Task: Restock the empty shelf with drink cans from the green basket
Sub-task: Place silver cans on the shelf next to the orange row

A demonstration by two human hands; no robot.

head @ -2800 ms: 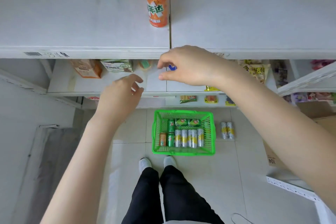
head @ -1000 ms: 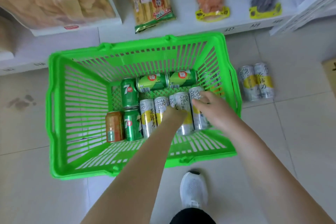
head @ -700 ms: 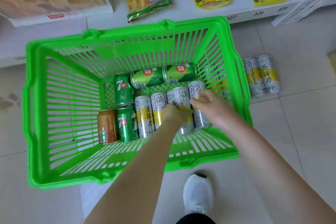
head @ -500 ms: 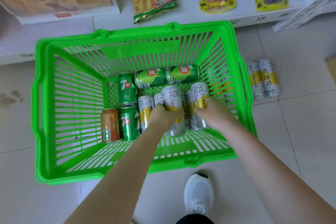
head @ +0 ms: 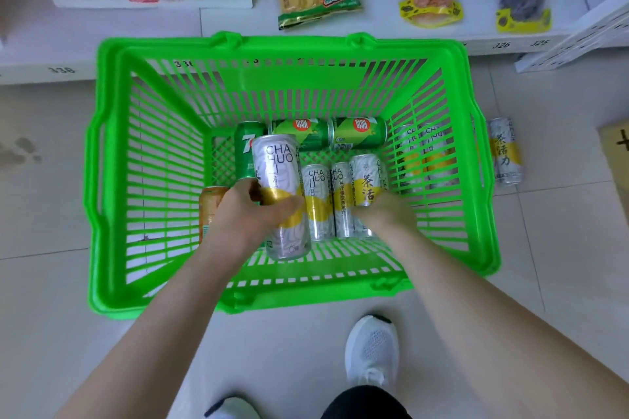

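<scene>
Two cans are in hand at the pick-up step. My left hand [head: 253, 211] is closed around a white-and-yellow can [head: 280, 194], raised above the floor of the green basket [head: 112, 180]. My right hand [head: 386, 213] wraps the lower end of a second can [head: 367, 180], beside two lying cans [head: 326, 201]. Next, I judge: lift both clear of the rim, then carry them to the shelf, which is out of view.

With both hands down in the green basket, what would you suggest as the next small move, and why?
Probably lift the right hand with its silver-and-yellow can. The left hand already holds a matching tall can raised above the others in the green plastic basket, while the right hand's can appears barely raised.
</scene>
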